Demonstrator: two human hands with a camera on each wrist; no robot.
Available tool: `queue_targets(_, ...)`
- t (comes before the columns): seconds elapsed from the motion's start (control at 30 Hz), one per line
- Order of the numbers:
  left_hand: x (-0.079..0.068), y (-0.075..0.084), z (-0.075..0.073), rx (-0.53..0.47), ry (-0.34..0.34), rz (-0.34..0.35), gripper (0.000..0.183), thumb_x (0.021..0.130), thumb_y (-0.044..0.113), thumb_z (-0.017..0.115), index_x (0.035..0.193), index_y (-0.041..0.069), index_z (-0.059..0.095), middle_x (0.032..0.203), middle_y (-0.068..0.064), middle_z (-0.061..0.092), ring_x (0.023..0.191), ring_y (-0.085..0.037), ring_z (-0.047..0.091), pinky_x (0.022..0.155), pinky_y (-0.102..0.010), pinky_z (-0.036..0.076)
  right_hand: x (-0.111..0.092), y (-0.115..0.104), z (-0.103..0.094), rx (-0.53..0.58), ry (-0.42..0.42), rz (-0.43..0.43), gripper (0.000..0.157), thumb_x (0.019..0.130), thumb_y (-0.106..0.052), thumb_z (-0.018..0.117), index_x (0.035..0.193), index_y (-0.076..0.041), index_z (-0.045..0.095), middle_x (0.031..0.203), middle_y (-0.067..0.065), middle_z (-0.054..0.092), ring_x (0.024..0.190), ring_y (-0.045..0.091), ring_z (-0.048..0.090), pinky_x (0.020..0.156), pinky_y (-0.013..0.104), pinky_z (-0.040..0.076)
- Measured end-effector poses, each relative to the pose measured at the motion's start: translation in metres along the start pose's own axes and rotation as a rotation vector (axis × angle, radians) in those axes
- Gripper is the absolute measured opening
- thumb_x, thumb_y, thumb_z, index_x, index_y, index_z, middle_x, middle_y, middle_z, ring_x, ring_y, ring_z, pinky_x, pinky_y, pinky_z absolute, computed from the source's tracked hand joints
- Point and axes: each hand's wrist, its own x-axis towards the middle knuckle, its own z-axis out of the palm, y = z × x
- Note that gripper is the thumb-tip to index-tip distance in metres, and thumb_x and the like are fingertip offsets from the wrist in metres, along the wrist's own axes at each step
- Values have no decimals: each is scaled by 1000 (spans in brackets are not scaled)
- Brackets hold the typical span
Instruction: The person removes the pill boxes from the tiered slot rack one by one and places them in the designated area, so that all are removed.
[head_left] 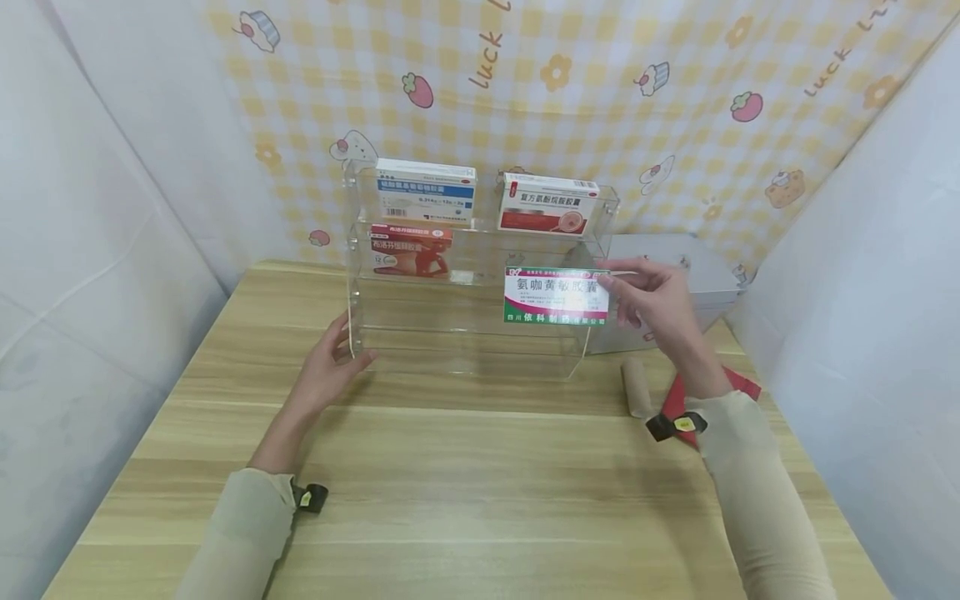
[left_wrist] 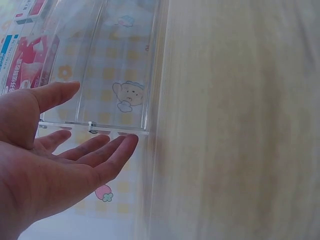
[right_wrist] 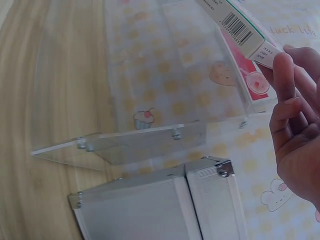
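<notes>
A clear acrylic display rack stands upright on the table. At its left side, my left hand rests fingers against the outer edge, thumb spread in front; the left wrist view shows this hand with nearly straight fingers. My right hand pinches the right end of a green, white and magenta medicine box, held in front of the rack's middle tier. A blue-and-white medicine box and a red-and-white one stand on the top tier. Below the blue one sits a red-orange medicine box.
A silver hard case stands behind my right hand, close to the rack's right side. On the wooden table at the right lie a brown cardboard-like roll and a red flat item, partly hidden by my wrist. A patterned cloth hangs behind.
</notes>
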Motion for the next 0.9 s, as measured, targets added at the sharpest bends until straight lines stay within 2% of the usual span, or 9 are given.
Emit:
queue_targets(0.1, 0, 0, -1, 6, -8, -4, 82, 96, 23, 65, 159, 28, 13, 153, -24, 29, 135, -48, 34, 101, -62, 39, -2, 6, 2, 12, -6, 9, 35, 89, -21, 75, 117, -2, 69, 73, 17, 69, 41, 28, 50, 34, 37, 29)
queue_targets(0.23, 1, 0, 0, 4, -14, -6, 81, 96, 22, 65, 159, 28, 13, 154, -24, 29, 135, -48, 34, 101, -62, 39, -5, 11, 4, 44, -6, 16, 33, 89, -19, 75, 116, -1, 69, 75, 17, 70, 41, 33, 48, 33, 36, 29)
queue_targets(0.47, 1, 1, 0, 1, -8, 0, 81, 96, 22, 65, 158, 28, 14, 152, -25, 30, 134, -48, 35, 101, -61, 39, -12, 17, 5, 43, 14, 59, 33, 89, -20, 75, 116, -2, 70, 82, 16, 72, 39, 24, 51, 33, 29, 34)
queue_targets(0.73, 2, 0, -1, -15, -15, -13, 80, 96, 23, 65, 158, 31, 15, 153, -24, 29, 135, -46, 34, 101, -59, 40, -25, 23, 8, 2, 34, 125, 35, 89, -26, 75, 116, -5, 70, 86, 12, 73, 41, 25, 52, 35, 29, 35)
queue_targets(0.9, 2, -2, -1, -9, -12, -13, 80, 96, 23, 65, 158, 32, 15, 153, -24, 29, 135, -47, 35, 101, -59, 41, -31, 31, 9, 18, 12, 117, 37, 90, -24, 74, 119, -2, 68, 95, 12, 73, 41, 24, 52, 36, 26, 36)
